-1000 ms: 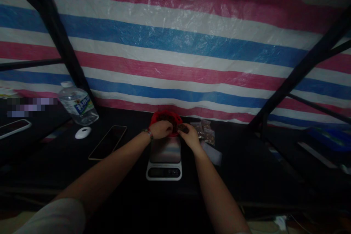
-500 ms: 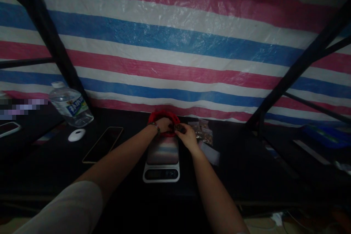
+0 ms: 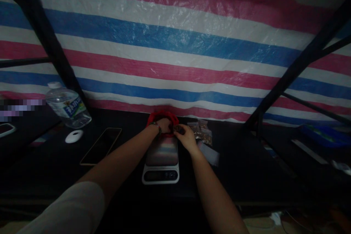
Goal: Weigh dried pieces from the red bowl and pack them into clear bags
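Note:
My left hand [image 3: 164,125], with a beaded bracelet at the wrist, reaches into a red bag or basket [image 3: 150,118] behind the scale; its fingers are mostly hidden. Against the right rim, my right hand [image 3: 187,137] is closed with fingertips pinching a small clear plastic bag [image 3: 178,129] that has something dark brown in it. Both hands are close together, nearly touching. Below them stands a white kitchen scale [image 3: 161,176] with a shiny plate and a dark display. Right of my right hand lie several small zip bags [image 3: 203,134] with brown contents.
A flat whitish plastic sheet or bag [image 3: 210,153] lies right of the scale. On the left are a phone [image 3: 102,146], a white mouse [image 3: 74,136] and a clear bottle [image 3: 68,108]. Black metal bars [image 3: 290,69] slant up at both sides before a striped tarp [image 3: 175,58].
My right hand's fingers have shifted slightly around the small bag at the red rim. My left hand stays inside the red thing. The whole view has moved slightly.

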A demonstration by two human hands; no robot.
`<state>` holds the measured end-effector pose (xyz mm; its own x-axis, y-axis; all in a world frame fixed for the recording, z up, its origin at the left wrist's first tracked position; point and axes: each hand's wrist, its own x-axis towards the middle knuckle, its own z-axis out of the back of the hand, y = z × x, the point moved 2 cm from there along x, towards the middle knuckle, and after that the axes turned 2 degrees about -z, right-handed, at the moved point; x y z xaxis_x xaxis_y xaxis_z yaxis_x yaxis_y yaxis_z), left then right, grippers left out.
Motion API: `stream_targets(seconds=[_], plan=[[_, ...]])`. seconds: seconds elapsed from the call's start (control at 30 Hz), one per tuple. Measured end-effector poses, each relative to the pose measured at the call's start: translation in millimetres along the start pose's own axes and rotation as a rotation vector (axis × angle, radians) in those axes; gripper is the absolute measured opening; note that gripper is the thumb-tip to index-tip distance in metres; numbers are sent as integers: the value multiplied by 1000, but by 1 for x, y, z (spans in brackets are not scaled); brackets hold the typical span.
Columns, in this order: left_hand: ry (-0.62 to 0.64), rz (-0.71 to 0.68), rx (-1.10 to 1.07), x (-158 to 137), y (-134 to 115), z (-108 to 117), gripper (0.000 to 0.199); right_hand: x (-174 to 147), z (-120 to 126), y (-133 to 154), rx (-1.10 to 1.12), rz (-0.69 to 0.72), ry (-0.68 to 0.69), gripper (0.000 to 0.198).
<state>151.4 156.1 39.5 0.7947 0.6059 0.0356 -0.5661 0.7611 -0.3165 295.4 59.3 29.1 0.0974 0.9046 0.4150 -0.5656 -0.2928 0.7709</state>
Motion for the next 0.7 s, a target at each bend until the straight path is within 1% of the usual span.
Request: stream_targets(seconds=[0.1, 0.13, 0.27, 0.43, 0.6, 0.7], plan=[[39, 113, 89, 1, -5, 2, 24, 0, 0, 0, -5, 6, 3, 35], [39, 124, 97, 1, -7, 3, 24, -1, 0, 0, -6, 6, 3, 35], [47, 106, 97, 3, -9, 5, 20, -1, 0, 1, -10, 12, 2, 35], [-44, 107, 58, -4, -7, 9, 18, -3, 0, 4, -26, 9, 8, 35], [-61, 121, 54, -9, -7, 11, 20, -4, -2, 7, -15, 35, 18, 34], [-89, 132, 44, -10, -5, 16, 20, -5, -4, 6, -12, 29, 37, 35]])
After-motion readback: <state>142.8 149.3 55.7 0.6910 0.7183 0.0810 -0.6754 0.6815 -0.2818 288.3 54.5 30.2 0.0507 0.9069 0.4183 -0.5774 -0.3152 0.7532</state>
